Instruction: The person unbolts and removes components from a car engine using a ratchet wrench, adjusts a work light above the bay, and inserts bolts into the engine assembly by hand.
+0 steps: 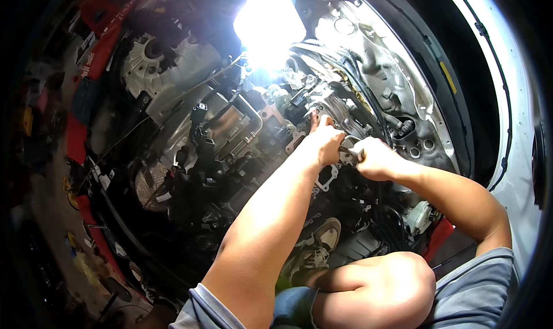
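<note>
My L arm's stretched nearly straight, L hand [327, 140] w/ index out toward the silver metal engine part [340, 113], rest curled; can't tell if they pinch anything. R elbow's bent, R hand [377, 159] fisted round a grey metal rod-like piece [356, 153] btwn my hands, ends hidden. White lamp [269, 27] glare blots bkgd.
</note>
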The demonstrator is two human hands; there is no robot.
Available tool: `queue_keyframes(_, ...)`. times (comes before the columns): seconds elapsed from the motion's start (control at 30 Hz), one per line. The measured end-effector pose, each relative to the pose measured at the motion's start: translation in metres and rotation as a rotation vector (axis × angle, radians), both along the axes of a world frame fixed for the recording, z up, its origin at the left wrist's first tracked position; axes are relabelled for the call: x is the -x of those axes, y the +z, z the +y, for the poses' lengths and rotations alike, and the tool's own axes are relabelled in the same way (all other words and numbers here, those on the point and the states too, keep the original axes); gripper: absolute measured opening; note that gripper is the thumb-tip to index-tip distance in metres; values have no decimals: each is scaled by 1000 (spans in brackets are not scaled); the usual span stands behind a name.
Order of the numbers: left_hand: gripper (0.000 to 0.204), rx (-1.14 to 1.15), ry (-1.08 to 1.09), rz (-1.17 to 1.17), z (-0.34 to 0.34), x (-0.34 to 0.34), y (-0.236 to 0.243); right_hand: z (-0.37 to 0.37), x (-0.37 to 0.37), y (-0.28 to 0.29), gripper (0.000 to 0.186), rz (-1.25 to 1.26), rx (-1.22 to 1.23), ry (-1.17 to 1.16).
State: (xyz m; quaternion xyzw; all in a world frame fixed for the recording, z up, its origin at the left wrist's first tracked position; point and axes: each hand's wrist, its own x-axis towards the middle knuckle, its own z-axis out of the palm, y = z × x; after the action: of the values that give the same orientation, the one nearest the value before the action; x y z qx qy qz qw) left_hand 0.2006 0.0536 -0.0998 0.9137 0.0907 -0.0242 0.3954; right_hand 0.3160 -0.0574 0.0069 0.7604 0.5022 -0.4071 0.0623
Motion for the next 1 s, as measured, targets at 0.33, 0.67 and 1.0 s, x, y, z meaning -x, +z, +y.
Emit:
queue_keyframes(0.33, 44, -20, -39, 72, 1, 1, 9, -5, 5, -7, 5, 708, 300, -1075)
queue_keyframes(0.67, 36, -64, -85, 99, 9, 0, 7, 20, -2, 13, 16, 219, 307, -438)
queue_keyframes(1.0, 32, -49, -23, 13, 5, -1, -4, 29, -8, 10, 18, -164, 109, 356)
